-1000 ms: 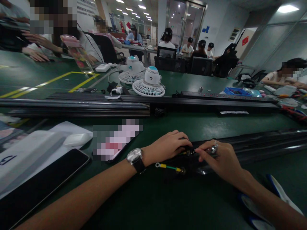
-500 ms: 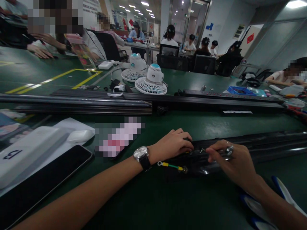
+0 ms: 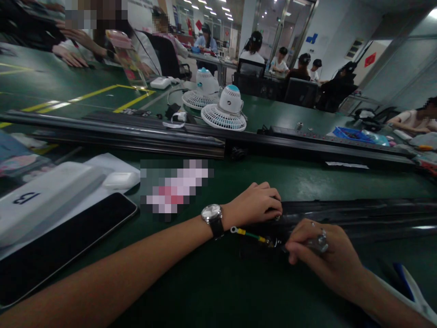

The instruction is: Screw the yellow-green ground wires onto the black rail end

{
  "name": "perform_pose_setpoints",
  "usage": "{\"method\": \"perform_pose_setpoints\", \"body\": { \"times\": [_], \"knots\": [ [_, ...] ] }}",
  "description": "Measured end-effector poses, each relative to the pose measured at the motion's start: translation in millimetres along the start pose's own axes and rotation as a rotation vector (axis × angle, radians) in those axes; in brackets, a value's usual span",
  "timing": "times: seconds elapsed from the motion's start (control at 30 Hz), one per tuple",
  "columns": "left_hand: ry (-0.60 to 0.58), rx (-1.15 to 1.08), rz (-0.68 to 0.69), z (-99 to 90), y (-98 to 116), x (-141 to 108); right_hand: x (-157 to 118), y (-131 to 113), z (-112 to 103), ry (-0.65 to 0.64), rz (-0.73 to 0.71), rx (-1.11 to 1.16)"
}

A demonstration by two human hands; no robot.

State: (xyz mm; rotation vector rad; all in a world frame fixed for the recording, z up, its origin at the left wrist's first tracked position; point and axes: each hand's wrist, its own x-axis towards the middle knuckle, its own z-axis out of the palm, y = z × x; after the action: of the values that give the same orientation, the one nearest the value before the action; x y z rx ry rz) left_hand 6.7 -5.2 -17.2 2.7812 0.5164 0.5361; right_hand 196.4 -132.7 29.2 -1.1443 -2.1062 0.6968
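My left hand [image 3: 261, 202], below a wristwatch [image 3: 211, 214], lies closed at the left end of a long black wrapped bar [image 3: 355, 214]; what its fingers grip is too small to name. To the right, my right hand [image 3: 324, 250] is closed, thumb against forefinger, with a shiny metal object [image 3: 319, 241] showing at its fingers. Its fingertips are close to a short green wire [image 3: 251, 234] with yellow sleeves and a ring terminal. Whatever sits between those fingertips is hidden.
Long dark metal bars [image 3: 136, 132] cross the table, with two white fans [image 3: 223, 111] behind. At left are a black phone-like slab [image 3: 68, 246] and a white box [image 3: 41, 187]. Blue-and-white handles [image 3: 409, 282] lie at right. People sit beyond.
My right hand has moved down and slightly left, from near my left fingertips to the wire's right end. My left hand stays by the bar's end. The whole view has shifted and tilted a little.
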Motion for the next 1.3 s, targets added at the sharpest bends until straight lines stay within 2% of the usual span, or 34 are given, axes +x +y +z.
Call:
{"method": "perform_pose_setpoints", "body": {
  "times": [0.27, 0.53, 0.87, 1.07, 1.3],
  "knots": [
    [0.028, -0.005, -0.03, 3.7, 1, -1, 1, 6, 11, -0.007, -0.071, -0.099],
    [0.022, 0.033, -0.037, -2.0, 4, -5, -5, 12, -2, 0.035, -0.003, -0.1],
    [-0.041, -0.031, 0.092, -23.5, 0, -7, -6, 13, 0, 0.0, -0.06, -0.044],
    [-0.122, -0.034, 0.13, -32.5, -2, -5, -3, 11, 0, 0.001, -0.062, -0.027],
    [-0.14, -0.069, 0.11, -32.7, -5, -6, -3, 16, -15, -0.001, 0.042, -0.09]
  ]
}}
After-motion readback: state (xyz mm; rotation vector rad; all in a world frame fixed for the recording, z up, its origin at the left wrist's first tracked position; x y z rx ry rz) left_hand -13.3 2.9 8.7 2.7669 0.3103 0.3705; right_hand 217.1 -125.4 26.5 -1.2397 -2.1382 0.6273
